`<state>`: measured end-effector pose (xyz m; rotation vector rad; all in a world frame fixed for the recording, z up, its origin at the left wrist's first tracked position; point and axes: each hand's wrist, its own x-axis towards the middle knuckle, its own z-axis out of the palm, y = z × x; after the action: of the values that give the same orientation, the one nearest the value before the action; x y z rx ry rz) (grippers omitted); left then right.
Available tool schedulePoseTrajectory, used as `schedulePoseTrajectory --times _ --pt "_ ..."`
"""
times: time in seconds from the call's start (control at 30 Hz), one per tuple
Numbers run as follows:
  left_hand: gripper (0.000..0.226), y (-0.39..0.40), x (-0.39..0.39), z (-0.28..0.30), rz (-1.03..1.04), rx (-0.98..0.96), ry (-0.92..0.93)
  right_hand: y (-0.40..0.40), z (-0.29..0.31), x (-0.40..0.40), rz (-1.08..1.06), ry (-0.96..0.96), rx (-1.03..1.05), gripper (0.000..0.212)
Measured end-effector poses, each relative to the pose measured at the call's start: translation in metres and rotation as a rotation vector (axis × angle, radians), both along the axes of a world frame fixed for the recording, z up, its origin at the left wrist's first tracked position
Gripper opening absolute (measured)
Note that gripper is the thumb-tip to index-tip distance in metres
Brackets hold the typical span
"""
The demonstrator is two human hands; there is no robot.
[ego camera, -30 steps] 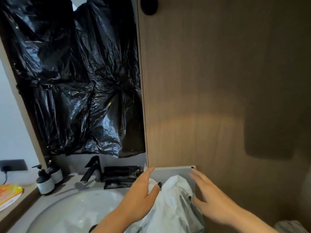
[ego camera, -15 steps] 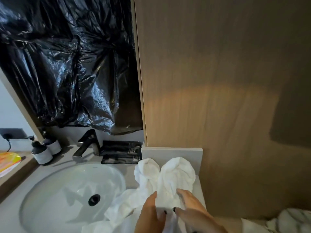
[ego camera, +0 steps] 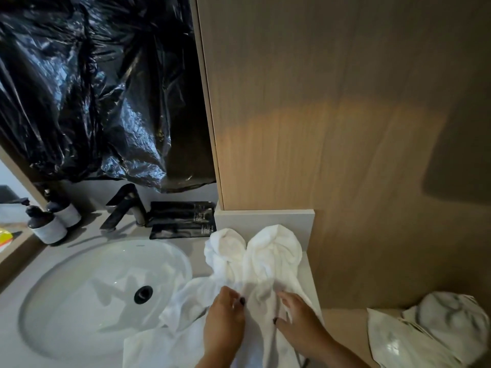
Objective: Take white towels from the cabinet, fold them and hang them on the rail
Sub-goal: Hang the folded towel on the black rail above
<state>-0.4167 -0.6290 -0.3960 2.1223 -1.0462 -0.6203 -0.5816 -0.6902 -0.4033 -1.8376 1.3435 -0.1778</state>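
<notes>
White terry cloth fills the head view: the towel (ego camera: 255,272) lies crumpled on the grey tabletop (ego camera: 16,349) beside the sink (ego camera: 87,296), its long axis running away from the person toward the wood-panelled wall (ego camera: 332,115). Both hands sit at its near end. The left hand (ego camera: 224,318) pinches a fold, its grip closed on the cloth; the right hand (ego camera: 299,318) presses flat, fingers spread, holding nothing. Neither hand is clearly nearer.
</notes>
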Motion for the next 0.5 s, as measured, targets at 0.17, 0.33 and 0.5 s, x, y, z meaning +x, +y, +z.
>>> schedulePoseTrajectory --times 0.17,0.33,0.5 --pt "0.014 0.0 0.005 0.028 0.062 -0.128 0.226 0.008 0.016 0.017 -0.203 -0.189 0.074 0.038" --pt "0.024 -0.006 0.012 0.077 0.082 -0.331 0.489 0.007 0.052 0.034 -0.483 -0.563 0.337 0.028" --pt "0.013 -0.014 0.022 0.117 0.004 -0.386 0.553 -0.002 0.108 0.042 -0.496 -0.849 0.459 0.018"
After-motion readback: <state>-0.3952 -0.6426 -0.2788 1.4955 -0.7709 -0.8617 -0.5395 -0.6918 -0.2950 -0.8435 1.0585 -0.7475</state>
